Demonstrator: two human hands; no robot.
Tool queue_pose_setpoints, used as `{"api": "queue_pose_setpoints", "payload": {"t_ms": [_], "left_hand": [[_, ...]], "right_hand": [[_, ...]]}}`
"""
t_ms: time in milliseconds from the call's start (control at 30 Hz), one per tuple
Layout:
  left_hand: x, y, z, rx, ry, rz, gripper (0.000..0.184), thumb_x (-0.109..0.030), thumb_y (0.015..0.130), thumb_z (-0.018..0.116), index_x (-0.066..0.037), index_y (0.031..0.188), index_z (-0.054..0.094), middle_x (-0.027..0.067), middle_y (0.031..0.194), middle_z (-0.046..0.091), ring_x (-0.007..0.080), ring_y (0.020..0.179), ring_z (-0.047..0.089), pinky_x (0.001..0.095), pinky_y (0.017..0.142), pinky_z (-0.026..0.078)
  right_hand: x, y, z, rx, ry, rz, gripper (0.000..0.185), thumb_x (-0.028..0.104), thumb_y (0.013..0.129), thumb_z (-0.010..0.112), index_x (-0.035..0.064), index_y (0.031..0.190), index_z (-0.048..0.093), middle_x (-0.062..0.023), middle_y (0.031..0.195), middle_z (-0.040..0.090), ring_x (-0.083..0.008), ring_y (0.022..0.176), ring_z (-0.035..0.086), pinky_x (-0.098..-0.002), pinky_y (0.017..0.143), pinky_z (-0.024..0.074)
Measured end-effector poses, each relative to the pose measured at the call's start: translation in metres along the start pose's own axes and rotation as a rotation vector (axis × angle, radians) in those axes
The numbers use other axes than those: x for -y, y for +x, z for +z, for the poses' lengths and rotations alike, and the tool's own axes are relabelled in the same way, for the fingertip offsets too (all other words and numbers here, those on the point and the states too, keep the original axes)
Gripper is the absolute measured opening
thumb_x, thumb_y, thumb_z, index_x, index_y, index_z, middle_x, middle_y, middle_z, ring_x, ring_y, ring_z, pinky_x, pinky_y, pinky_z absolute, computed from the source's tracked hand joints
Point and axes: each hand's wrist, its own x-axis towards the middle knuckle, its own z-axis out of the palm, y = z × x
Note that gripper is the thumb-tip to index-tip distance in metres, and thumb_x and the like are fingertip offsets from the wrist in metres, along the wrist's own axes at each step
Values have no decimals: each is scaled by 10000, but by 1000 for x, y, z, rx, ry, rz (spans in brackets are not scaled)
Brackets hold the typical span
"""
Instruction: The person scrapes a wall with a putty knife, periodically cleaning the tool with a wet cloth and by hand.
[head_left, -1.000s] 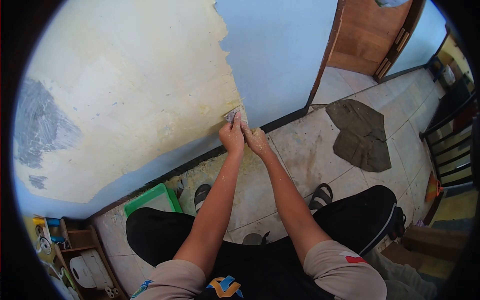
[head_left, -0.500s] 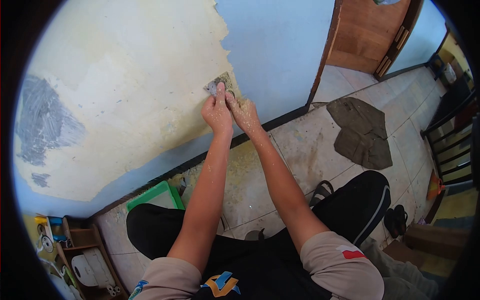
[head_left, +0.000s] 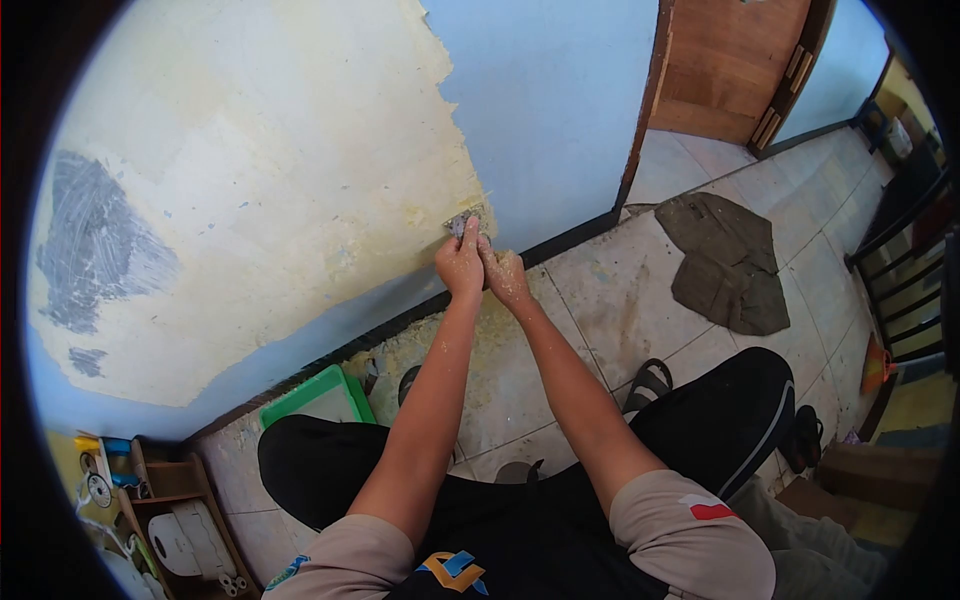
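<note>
Both my hands are together on a scraper, whose flat metal blade lies against the wall near the edge between bare plaster and blue paint. My left hand grips it from the left, thumb stretched along the blade. My right hand, speckled with pale flakes, closes round the handle from the right. The fingers hide most of the handle. Yellowish crumbs lie on the floor tiles below.
A green tray stands by the wall's foot, left of my sandaled feet. A dark cloth lies on the tiles at right. A wooden shelf is at lower left, a black chair at far right, a wooden door at the top.
Both hands and the scraper first moved up and left along the wall, then came back down and right, close to where they were a second ago.
</note>
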Motion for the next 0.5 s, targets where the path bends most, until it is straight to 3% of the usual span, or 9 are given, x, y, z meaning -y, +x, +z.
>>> {"api": "queue_pose_setpoints", "payload": {"t_ms": [67, 200, 267, 300, 367, 500], "left_hand": [[4, 3, 3, 6, -44, 33, 469, -356, 895, 736, 4, 624, 607, 10, 589, 546, 92, 567, 459, 294, 551, 406], [-7, 9, -2, -17, 6, 105, 573, -460, 858, 735, 43, 622, 594, 76, 522, 507, 130, 528, 423, 352, 544, 409], [-42, 10, -6, -56, 108, 262, 587, -451, 853, 744, 48, 609, 553, 78, 511, 462, 140, 526, 363, 360, 523, 378], [-51, 12, -5, -56, 112, 251, 587, -451, 853, 744, 48, 609, 553, 78, 511, 462, 140, 526, 363, 360, 523, 378], [-70, 19, -3, -69, 13, 266, 588, -438, 854, 748, 50, 607, 533, 72, 508, 445, 145, 532, 333, 364, 513, 358], [-47, 10, -7, -75, 30, 199, 573, -444, 858, 743, 50, 620, 578, 80, 515, 485, 142, 520, 398, 354, 529, 386]], "right_hand": [[-3, 1, 5, 38, 47, 80, 743, 611, 944, 477, -99, 809, 651, -290, 677, 621, -436, 700, 650, -516, 683, 466], [7, 10, 11, 132, 48, 149, 676, 556, 970, 476, -92, 921, 661, -288, 801, 662, -395, 763, 658, -488, 728, 481], [36, 17, 10, -38, 289, -157, 579, 482, 999, 468, -62, 1099, 638, -273, 990, 680, -367, 889, 659, -453, 797, 486], [49, 18, 4, -34, 285, -147, 579, 482, 999, 468, -62, 1099, 638, -273, 990, 680, -367, 889, 659, -453, 797, 486], [75, 22, -7, 118, 288, -23, 523, 433, 1016, 455, -23, 1242, 579, -255, 1156, 653, -359, 1026, 643, -434, 861, 477], [50, 11, 14, -113, 345, -262, 551, 459, 1007, 462, -49, 1158, 615, -257, 1028, 684, -383, 964, 663, -451, 821, 488]]}}
